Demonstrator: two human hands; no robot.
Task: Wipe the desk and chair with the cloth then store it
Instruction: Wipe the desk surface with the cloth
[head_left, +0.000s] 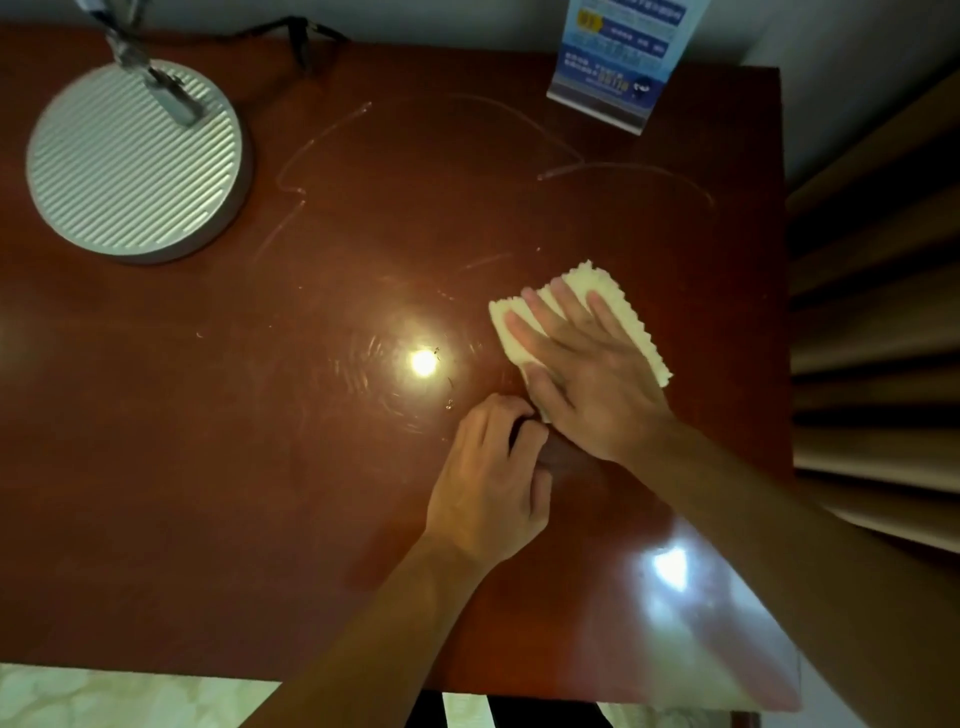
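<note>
Reddish-brown and glossy, the desk (218, 467) fills almost the whole head view, with two bright glints of light on it: one just left of the hands, one near the right forearm. Faint curved wet streaks cross the wood beyond the hands. No container shows anywhere on the surface.

The right hand (587, 384) lies flat with its fingers straight and spread, pressing down on the cloth (608, 291). This pale, folded cloth with a wavy edge rests on the desk under that palm, and its far corners stick out past the fingertips and along the outer side of the hand.

The left hand (488, 478) sits just nearer the body than the right one, touching it at the thumb side. Its fingers are curled under, with the tips at the near corner of the cloth; whether they actually pinch the fabric I cannot tell, since the knuckles hide it.

Well away to the left of both hands, at the far side, stands a round ribbed lamp base (135, 161) with a black cable (291, 31) behind it. Far beyond the right hand a blue printed sign (613, 57) stands upright. To the right of the right arm, past the desk edge, run slatted wooden bars (878, 312).
</note>
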